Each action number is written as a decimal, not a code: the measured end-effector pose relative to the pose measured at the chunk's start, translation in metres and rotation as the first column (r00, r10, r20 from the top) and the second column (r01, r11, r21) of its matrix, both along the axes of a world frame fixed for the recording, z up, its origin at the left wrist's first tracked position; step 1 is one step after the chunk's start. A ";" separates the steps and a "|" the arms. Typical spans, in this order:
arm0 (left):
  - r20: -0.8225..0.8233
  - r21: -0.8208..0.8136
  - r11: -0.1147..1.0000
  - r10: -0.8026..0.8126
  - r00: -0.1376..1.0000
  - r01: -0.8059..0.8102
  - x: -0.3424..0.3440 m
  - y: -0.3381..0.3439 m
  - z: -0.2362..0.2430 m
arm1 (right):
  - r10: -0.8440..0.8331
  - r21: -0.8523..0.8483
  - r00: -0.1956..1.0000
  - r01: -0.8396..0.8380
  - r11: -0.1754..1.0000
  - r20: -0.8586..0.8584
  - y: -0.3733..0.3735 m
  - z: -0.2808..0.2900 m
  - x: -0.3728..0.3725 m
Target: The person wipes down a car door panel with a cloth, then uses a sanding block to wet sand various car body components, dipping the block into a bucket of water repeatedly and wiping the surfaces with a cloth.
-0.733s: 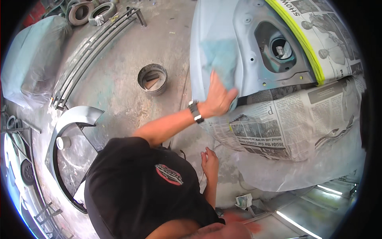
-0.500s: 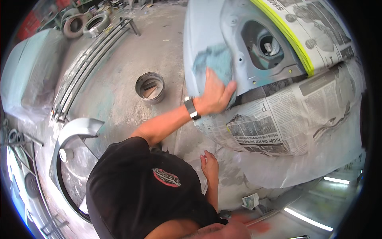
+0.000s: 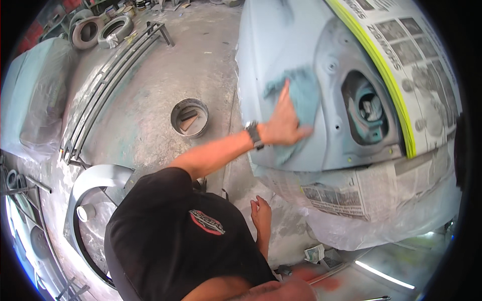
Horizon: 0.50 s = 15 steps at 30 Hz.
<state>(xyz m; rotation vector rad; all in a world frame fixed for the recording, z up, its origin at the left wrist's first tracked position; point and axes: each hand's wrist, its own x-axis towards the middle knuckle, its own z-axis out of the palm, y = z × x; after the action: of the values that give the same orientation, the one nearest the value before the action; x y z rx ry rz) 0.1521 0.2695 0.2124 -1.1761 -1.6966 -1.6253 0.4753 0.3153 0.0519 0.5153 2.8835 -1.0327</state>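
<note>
- Our left hand point(image 3: 283, 125) lies flat on a blue cloth point(image 3: 307, 98). The fingers are stretched out and close together and the thumb is out to the side. Nothing is gripped: the palm pins the cloth to the surface, which lets the whole hand bear on it.
- The cloth sits on the pale grey panel point(image 3: 271, 50), just left of the filler opening point(image 3: 369, 113). Part of it shows above and to the right of our fingers, and the rest is under the palm.
- Our arm is reached well out from the shoulder, so we lean toward the panel rather than stand square to it.
- Our right hand point(image 3: 261, 210) hangs low by the plastic sheet point(image 3: 351, 233). Its fingers are loosely curled and hold nothing, and it looks to be kept clear of the panel.
- Newspaper point(image 3: 351, 193) and yellow tape point(image 3: 384, 67) cover the areas below and to the right of the panel, so only the bare grey part is open to the cloth.
- On the floor behind us are a round metal ring point(image 3: 189, 118), a curved fender point(image 3: 95, 180) and tyres point(image 3: 100, 30), all well apart from our hands.
</note>
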 end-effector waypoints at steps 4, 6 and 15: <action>0.302 0.154 0.988 -0.031 0.953 -0.017 -0.139 -0.005 0.024 | -0.029 0.104 0.993 0.017 0.994 0.117 -0.012 -0.016 0.008; 0.483 0.260 0.956 -0.249 0.839 0.134 -0.162 -0.010 0.017 | -0.031 0.100 0.980 0.011 0.995 0.199 -0.024 -0.017 0.012; 0.370 -0.133 0.990 0.008 0.929 0.044 -0.061 -0.039 -0.156 | 0.083 -0.126 0.901 -0.032 0.992 0.427 -0.040 -0.071 -0.033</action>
<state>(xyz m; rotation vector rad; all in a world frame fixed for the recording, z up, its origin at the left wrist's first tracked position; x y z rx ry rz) 0.0914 0.2307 0.0563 -0.9918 -2.0660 -1.8564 0.4428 0.2758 -0.0195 0.5643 2.4196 -0.9297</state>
